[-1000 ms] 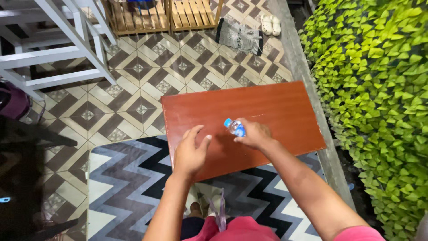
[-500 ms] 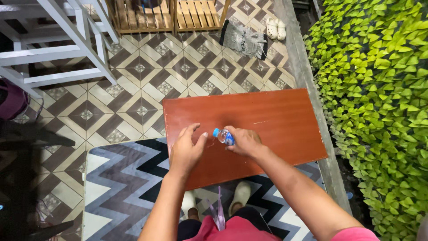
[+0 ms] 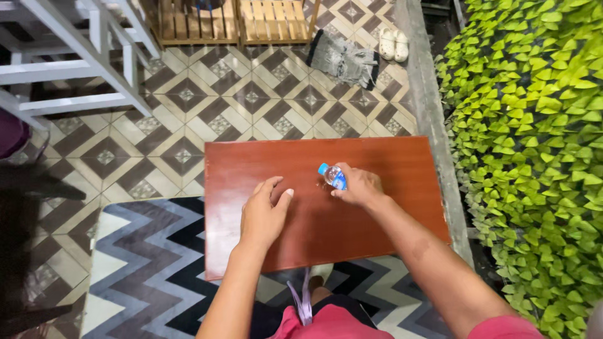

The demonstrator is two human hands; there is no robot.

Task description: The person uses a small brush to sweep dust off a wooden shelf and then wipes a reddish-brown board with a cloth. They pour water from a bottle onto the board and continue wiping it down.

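Bottle (image 3: 333, 176), small, clear, blue-capped, at frame centre: grasped in right hand (image 3: 358, 187) fingers, tilted over red-brown table (image 3: 389, 220). Left hand (image 3: 264, 216) released, flat on table.

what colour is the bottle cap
Blue; the bottle in the right hand shows it in the head view.

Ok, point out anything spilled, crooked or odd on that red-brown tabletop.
The small bottle with a blue cap is tipped over toward the left in the right hand, not upright. A few pale specks, possibly droplets, sit on the tabletop just below the cap. The left hand rests flat beside them. Nothing else stands out.
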